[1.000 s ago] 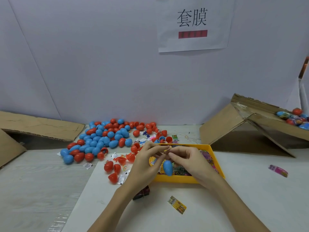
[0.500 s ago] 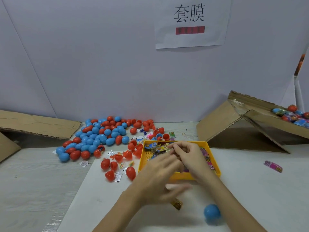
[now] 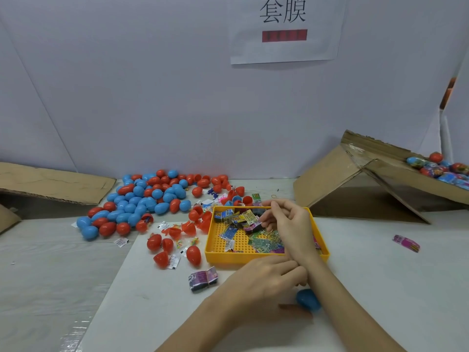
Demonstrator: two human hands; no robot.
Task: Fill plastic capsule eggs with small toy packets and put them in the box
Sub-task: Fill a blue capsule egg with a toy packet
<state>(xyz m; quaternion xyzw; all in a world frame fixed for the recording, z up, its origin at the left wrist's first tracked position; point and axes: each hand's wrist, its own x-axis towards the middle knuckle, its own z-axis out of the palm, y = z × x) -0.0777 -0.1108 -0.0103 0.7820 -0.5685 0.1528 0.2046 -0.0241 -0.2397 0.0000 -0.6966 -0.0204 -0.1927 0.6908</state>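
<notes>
My right hand (image 3: pixel 285 219) reaches into the yellow tray (image 3: pixel 266 257) and pinches a dark toy packet (image 3: pixel 252 226) among several loose packets. A blue capsule egg (image 3: pixel 308 299) lies on the white mat in front of the tray, next to my right forearm. Around its left side my left hand (image 3: pixel 264 283) curls its fingers and thumb; the thumb is blurred. The cardboard box (image 3: pixel 330 179) stands at the right with several wrapped eggs (image 3: pixel 444 168) inside.
A pile of blue and red eggs (image 3: pixel 142 196) covers the table at the back left, with red halves (image 3: pixel 177 231) and small packets nearer the tray. A banded bundle of packets (image 3: pixel 203 278) lies left of my left hand. A pink packet (image 3: pixel 406 243) lies at right. Flat cardboard (image 3: pixel 50 184) sits far left.
The blue egg dropped from my hands onto the mat. My left hand moved down and right to it. My right hand stayed in the tray and took hold of a packet.
</notes>
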